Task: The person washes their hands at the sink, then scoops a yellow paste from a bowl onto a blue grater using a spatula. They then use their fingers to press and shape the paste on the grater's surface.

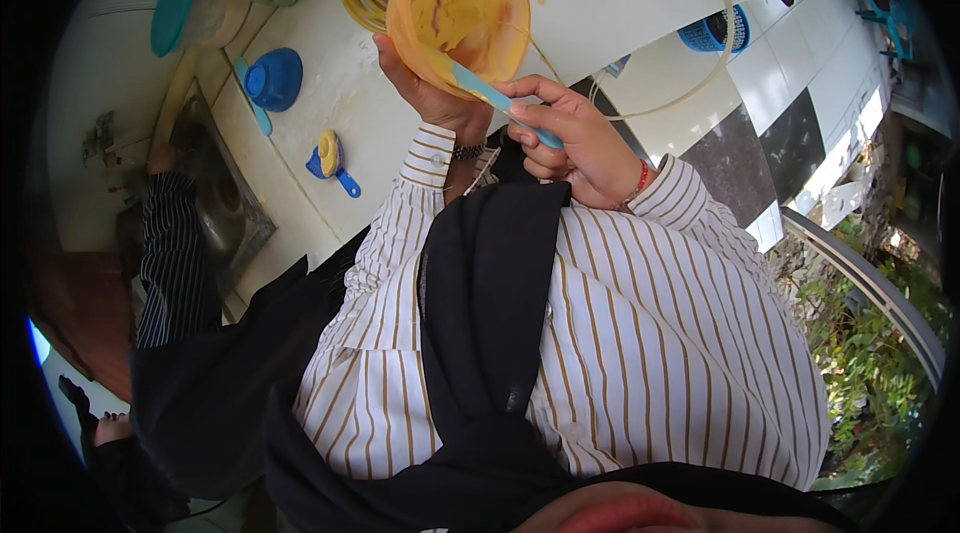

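Left hand (440,101) clasps the orange bowl (408,11) from beneath, thumb along its left side (remaining fingers mostly hidden). Bowl is held up in front of the chest, near the counter (345,58), tilted with its mouth visible; yellow paste (455,18) coats the inside. Right hand (572,141) pinches the light-blue spatula (482,89) between thumb and fingers, blade at the bowl's near rim. Blue bowl (275,80) stands on the counter, to the left.
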### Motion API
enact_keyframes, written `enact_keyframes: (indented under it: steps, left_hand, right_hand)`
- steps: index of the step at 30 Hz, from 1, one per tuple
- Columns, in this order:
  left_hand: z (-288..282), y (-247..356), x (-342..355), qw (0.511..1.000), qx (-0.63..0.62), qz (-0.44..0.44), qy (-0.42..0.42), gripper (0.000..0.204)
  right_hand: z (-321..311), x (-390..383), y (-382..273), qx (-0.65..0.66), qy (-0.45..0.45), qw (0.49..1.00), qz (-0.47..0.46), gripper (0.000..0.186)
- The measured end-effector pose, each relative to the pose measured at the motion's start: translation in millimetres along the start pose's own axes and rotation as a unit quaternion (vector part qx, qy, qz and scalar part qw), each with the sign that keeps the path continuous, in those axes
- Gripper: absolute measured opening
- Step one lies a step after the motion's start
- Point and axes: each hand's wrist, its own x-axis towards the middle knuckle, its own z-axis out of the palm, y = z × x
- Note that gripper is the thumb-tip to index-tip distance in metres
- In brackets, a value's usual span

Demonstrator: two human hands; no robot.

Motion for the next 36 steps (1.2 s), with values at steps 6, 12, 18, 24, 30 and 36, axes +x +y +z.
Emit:
enact_keyframes:
  steps: [6, 12, 18, 24, 30, 36]
  left_hand:
    - [-18, -1, 10, 0.997, -0.064, -0.019, 0.042, 0.069]
    - [-25, 27, 18, 0.995, -0.076, -0.043, 0.047, 0.069]
    - [-40, 49, 22, 0.995, -0.083, -0.033, 0.046, 0.067]
    - [-61, 61, 27, 0.993, -0.108, -0.033, 0.024, 0.064]
    - [-53, 68, 20, 0.997, -0.064, -0.037, 0.012, 0.064]
    - [-22, 69, 9, 0.999, -0.008, -0.042, 0.016, 0.065]
  right_hand:
    - [-32, 17, -17, -0.566, 0.084, 0.722, -0.389, 0.031]
    - [-29, 26, -42, -0.867, 0.092, 0.259, -0.416, 0.048]
    - [-11, 21, -47, -0.882, 0.081, 0.217, -0.410, 0.047]
    - [-1, 7, -61, -0.912, 0.067, 0.177, -0.364, 0.046]
    - [27, 0, -88, -0.797, 0.065, 0.523, -0.294, 0.029]
    - [8, 15, -113, -0.670, 0.054, 0.700, -0.241, 0.024]
